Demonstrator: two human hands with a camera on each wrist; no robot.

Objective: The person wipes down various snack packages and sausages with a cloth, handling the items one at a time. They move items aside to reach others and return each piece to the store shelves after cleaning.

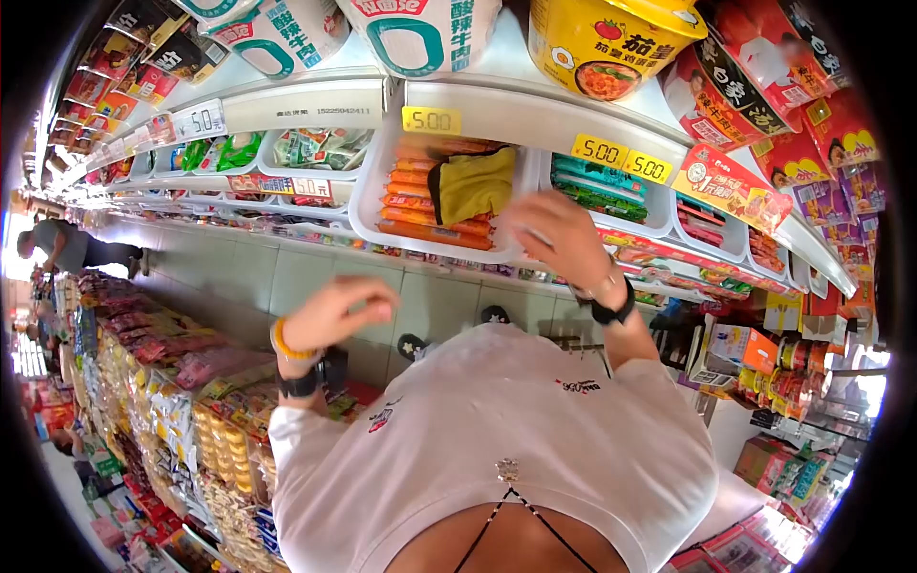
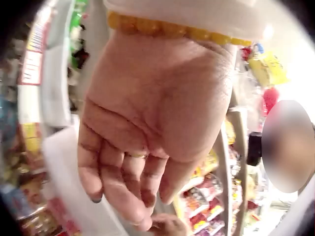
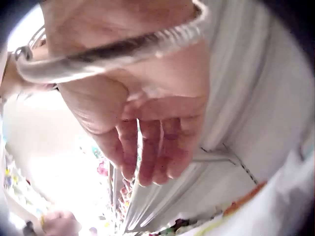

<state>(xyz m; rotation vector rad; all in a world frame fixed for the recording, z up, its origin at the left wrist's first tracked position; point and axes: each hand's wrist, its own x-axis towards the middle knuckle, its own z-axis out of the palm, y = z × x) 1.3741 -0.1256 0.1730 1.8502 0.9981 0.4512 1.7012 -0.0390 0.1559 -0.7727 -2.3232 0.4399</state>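
My right hand [image 1: 559, 237] hovers by the right edge of a white bin [image 1: 368, 196], fingers loosely bent and holding nothing. In that bin lie orange-wrapped sticks [image 1: 406, 202], and a mustard-yellow cloth [image 1: 478, 186] with a black edge rests crumpled on top of them. Lower and to the left, my left hand [image 1: 339, 310] hangs over the aisle with relaxed fingers and nothing in its grasp. The left wrist view gives its palm [image 2: 157, 103] below a yellow bead bracelet [image 2: 162, 27]. In the right wrist view, a silver bangle [image 3: 118, 54] crosses the other wrist above slightly bent fingers.
A bin of green packets [image 1: 597, 191] sits right of the sticks. Instant noodle tubs [image 1: 611, 48] stand on the shelf above, over yellow price tags [image 1: 432, 120]. Bagged snacks [image 1: 220, 444] are stacked behind at left. Another person [image 1: 72, 248] stands farther down the aisle.
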